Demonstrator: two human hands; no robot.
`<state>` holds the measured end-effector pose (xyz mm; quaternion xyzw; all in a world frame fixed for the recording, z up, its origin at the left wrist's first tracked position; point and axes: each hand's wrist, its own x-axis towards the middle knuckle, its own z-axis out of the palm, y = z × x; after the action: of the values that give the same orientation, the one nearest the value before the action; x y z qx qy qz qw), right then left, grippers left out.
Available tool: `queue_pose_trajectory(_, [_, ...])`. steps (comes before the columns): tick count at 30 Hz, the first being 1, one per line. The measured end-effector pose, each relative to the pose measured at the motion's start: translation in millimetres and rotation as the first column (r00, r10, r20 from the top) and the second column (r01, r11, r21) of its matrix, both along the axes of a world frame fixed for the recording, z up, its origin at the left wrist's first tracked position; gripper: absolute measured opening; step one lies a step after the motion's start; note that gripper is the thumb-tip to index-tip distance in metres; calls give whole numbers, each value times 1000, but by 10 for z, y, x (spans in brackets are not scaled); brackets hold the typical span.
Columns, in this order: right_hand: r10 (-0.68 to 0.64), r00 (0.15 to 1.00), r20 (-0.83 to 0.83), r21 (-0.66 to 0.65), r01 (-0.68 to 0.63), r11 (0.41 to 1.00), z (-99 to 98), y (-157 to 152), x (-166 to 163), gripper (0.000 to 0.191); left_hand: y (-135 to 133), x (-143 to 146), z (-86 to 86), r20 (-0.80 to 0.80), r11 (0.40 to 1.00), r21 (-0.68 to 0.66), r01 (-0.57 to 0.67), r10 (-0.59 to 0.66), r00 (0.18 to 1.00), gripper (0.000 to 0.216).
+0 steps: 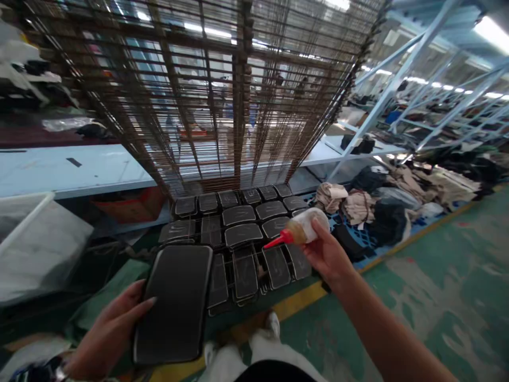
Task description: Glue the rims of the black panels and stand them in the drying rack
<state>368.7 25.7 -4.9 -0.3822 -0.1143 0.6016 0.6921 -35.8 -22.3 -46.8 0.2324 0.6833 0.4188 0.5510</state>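
While the left hand (119, 323) grips the left edge of a black panel (175, 302), its thumb lies on the flat face; the fingers beneath are hidden. The black panel is rectangular with rounded corners and is held tilted, in front of the lower body. The right hand (324, 249) is closed around the body of a white bottle (316, 220). The red nozzle (278, 240) of the bottle points left and slightly downward, toward the black panel but apart from it.

Below the hands, a shoe (273, 323) stands near a yellow floor line (302, 303). Just beyond the hands, dark panels (244, 273) with pale outlines lie in rows at the foot of a wire rack (237, 95), whose many wire tiers lean back above them. A white bin (35, 249) is located at the left, and beige bundles (360, 207) lie on a blue pallet (360, 236) at the right. Behind the wire rack, a pale bench (79, 167) extends to both sides. Ceiling lights (493, 34) shine over the workshop.
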Motion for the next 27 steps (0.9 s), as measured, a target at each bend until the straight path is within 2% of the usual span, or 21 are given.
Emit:
queue_pose_trajectory(3, [64, 993, 100, 139, -78, 987, 250, 28, -6, 36, 143, 483, 122, 230, 961, 1, 276, -269, 935, 53])
queue_pose_trajectory(6, [108, 974, 200, 206, -150, 967, 414, 25, -15, 37, 188, 782, 345, 260, 901, -6, 434, -417, 871, 51])
queue_pose_trajectory(10, [142, 949, 281, 223, -209, 952, 479, 23, -15, 36, 181, 849, 579, 229, 800, 51, 599, -593, 772, 48])
queue_pose_trajectory(13, [145, 939, 311, 237, -225, 945, 470, 31, -19, 36, 175, 828, 708, 206, 735, 36, 677, -669, 714, 47])
queue_pose_trajectory(17, [173, 932, 318, 222, -250, 942, 456, 55, -41, 35, 166, 841, 912, 102, 585, 97, 805, -811, 577, 41])
queue_pose_trajectory(19, [183, 934, 305, 219, -256, 942, 451, 73, -57, 34, 162, 841, 984, 71, 533, 106, 840, -846, 528, 40])
queue_pose_trajectory(23, [191, 933, 305, 229, -267, 936, 434, 110, -96, 32, 175, 795, 1000, 65, 513, 100, 852, -858, 509, 40])
queue_pose_trajectory(27, [193, 928, 317, 233, -274, 933, 418, 136, -139, 32, 213, 763, 979, 72, 529, 82, 845, -848, 525, 41])
